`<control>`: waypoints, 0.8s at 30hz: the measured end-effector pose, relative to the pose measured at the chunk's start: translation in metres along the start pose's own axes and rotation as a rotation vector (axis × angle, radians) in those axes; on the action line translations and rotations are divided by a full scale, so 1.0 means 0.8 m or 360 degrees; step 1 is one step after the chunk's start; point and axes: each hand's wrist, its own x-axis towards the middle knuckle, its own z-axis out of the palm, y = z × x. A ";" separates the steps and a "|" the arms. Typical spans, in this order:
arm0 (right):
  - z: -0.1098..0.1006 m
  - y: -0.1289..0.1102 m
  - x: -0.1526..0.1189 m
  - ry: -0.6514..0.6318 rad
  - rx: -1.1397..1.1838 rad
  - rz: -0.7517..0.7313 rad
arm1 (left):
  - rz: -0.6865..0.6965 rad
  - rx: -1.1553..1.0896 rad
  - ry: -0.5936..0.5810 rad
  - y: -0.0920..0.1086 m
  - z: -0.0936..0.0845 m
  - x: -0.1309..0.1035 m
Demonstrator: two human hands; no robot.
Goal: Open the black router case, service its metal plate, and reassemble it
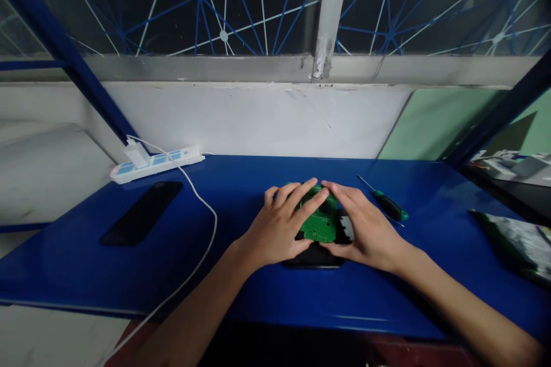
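Note:
A green circuit board (321, 229) lies between my two hands, over a black casing (313, 257) on the blue table. My left hand (278, 226) grips the board's left side, fingers over its top and thumb near the front edge. On the opposite side, my right hand (365, 226) grips it with the fingertips at the back edge and the thumb at the front. Fingers hide much of the board's upper part. A small greyish-white piece (346, 227) shows beside the right palm.
Right of my hands lies a green-and-black screwdriver (390, 205). A black phone (142, 212) and a white power strip (159, 163) are at the left, with a white cable (214, 223) crossing the table (249, 304). A plastic bag (516, 241) rests at the right edge.

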 end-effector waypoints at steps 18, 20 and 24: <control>0.011 -0.006 0.001 -0.0166 0.0366 0.0200 | 0.0012 -0.1020 0.0236 0.001 0.004 -0.003; 0.012 -0.006 0.001 -0.0172 0.0367 0.0227 | -0.0016 -0.1089 0.0212 0.001 0.004 -0.005; 0.013 -0.001 -0.002 -0.0114 0.0339 0.0299 | -0.0099 -0.1174 0.0269 -0.002 0.006 -0.005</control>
